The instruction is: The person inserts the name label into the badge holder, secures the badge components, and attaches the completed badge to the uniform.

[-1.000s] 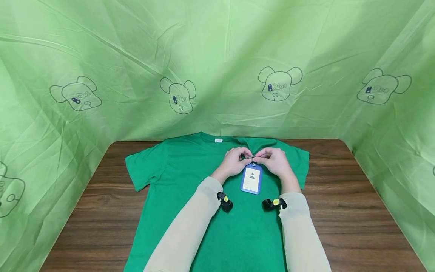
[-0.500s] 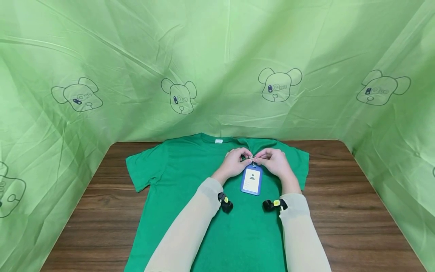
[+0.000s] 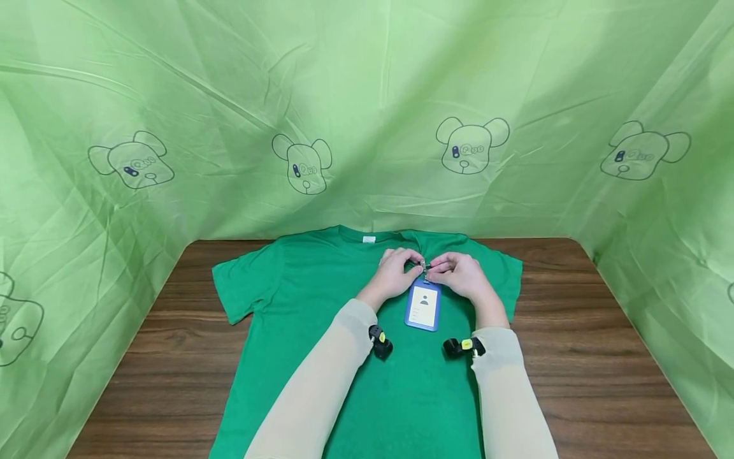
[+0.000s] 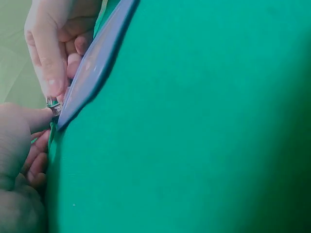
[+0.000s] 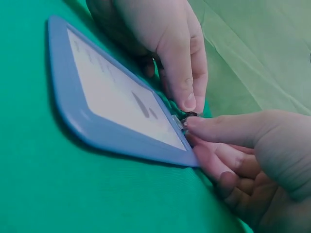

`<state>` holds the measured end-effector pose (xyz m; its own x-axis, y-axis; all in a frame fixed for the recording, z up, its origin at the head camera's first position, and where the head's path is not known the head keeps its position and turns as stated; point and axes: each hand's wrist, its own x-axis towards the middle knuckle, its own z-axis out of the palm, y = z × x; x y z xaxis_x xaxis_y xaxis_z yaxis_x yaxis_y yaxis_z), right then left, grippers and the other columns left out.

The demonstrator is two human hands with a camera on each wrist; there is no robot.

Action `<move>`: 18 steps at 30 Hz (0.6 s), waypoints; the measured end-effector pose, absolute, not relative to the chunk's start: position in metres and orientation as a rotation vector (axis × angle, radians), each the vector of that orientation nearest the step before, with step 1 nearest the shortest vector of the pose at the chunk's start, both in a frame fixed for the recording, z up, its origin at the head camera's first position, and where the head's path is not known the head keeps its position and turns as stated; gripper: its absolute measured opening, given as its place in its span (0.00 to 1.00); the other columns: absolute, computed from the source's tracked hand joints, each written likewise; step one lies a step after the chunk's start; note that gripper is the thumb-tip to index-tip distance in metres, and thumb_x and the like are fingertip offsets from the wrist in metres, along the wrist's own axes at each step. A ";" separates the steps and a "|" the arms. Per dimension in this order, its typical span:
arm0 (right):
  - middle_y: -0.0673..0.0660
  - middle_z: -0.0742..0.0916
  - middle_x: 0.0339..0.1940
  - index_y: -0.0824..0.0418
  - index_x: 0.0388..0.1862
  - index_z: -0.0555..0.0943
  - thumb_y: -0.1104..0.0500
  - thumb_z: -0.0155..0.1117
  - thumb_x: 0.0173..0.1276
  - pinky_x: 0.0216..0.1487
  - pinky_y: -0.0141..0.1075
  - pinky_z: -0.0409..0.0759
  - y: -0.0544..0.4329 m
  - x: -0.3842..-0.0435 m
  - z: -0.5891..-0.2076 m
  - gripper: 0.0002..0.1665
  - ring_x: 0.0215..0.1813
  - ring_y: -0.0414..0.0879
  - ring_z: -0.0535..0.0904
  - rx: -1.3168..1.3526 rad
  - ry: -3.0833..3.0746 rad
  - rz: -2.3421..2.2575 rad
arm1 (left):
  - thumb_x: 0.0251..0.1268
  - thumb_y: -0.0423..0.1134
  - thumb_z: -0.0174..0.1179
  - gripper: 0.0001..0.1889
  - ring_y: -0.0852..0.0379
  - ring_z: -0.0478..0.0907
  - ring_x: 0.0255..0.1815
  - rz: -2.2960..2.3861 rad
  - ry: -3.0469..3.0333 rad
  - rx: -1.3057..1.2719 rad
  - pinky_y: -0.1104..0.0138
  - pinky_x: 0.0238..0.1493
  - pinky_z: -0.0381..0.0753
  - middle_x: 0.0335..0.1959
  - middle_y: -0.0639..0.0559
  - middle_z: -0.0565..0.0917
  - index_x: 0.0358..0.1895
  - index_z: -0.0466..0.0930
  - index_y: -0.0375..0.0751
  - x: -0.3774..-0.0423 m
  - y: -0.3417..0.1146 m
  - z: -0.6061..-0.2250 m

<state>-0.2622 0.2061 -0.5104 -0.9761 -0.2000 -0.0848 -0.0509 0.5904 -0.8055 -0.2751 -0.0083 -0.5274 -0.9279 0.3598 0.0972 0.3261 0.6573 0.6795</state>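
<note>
A blue-framed ID badge (image 3: 424, 306) with a white card lies on the chest of a green T-shirt (image 3: 321, 299). Its small metal clip (image 4: 54, 107) sits at the badge's top edge, between my two hands. My left hand (image 3: 395, 273) pinches the clip from the left with thumb and fingers; a fold of shirt shows by its thumb in the left wrist view. From the other side my right hand (image 3: 460, 275) pinches the clip, its thumb just above the badge. Fingers hide part of the clip, and whether it grips the cloth cannot be made out.
The shirt is spread over a dark wooden table (image 3: 596, 357), its collar toward the back. Pale green cloth (image 3: 367, 115) printed with bear heads encloses the back and sides. A black wrist camera (image 3: 381, 344) sits on each sleeve cuff.
The badge has shifted very slightly toward the front and left. The right thumb and fingers have spread a little, so more of the clip shows between my hands. The shirt lies as before.
</note>
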 end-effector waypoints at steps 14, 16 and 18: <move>0.61 0.82 0.51 0.67 0.70 0.77 0.60 0.85 0.67 0.56 0.45 0.78 0.195 -0.251 -0.492 0.37 0.52 0.55 0.76 -0.181 2.508 -1.167 | 0.86 0.36 0.57 0.24 0.47 0.64 0.84 0.927 2.723 0.744 0.55 0.86 0.59 0.80 0.49 0.75 0.79 0.76 0.45 -0.279 -0.024 -0.519; 0.61 0.81 0.52 0.67 0.71 0.76 0.62 0.84 0.67 0.56 0.45 0.77 0.196 -0.250 -0.491 0.38 0.53 0.54 0.75 -0.203 2.485 -1.161 | 0.86 0.38 0.58 0.25 0.47 0.62 0.86 0.871 2.708 0.762 0.53 0.86 0.58 0.82 0.49 0.72 0.81 0.73 0.46 -0.279 -0.026 -0.518; 0.61 0.80 0.51 0.67 0.72 0.75 0.64 0.84 0.67 0.56 0.45 0.76 0.197 -0.250 -0.490 0.39 0.53 0.54 0.74 -0.228 2.473 -1.156 | 0.86 0.39 0.58 0.27 0.47 0.60 0.87 0.828 2.687 0.762 0.51 0.86 0.58 0.84 0.50 0.70 0.83 0.71 0.47 -0.279 -0.026 -0.515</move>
<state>-0.2501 0.1974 -0.4902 -0.9069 -0.3094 -0.2861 0.0211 0.6448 -0.7641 -0.2790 -0.0263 -0.5150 -0.8390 0.5405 -0.0623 0.4116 0.7054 0.5771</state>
